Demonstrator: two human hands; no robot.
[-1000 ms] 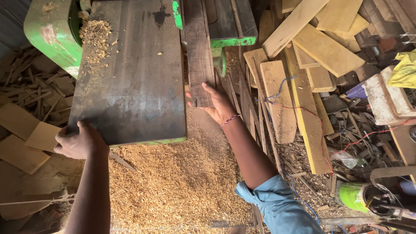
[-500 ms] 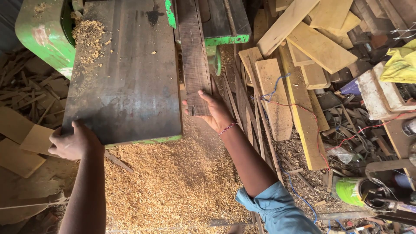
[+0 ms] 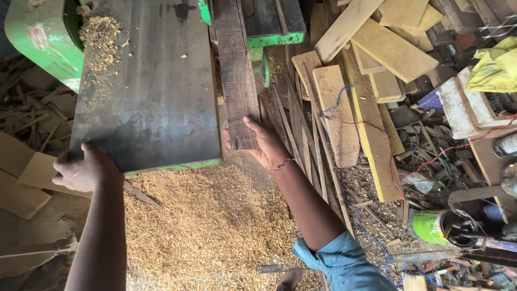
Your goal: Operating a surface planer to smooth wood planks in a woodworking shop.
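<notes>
A dark, rough wooden plank lies along the right side of a green woodworking machine with a dark steel table. My right hand holds the plank's near end, fingers under it and thumb on its edge. My left hand grips the near left corner of the steel table. A thin bracelet circles my right wrist, and a blue sleeve covers that arm lower down.
A heap of wood shavings covers the floor below the table. Stacked pale boards and offcuts lie to the right with loose red and blue wires. A green tin stands at the lower right. Shavings sit on the table's far left corner.
My right hand has slid a little further along with the plank's near end. My left hand stays on the table corner.
</notes>
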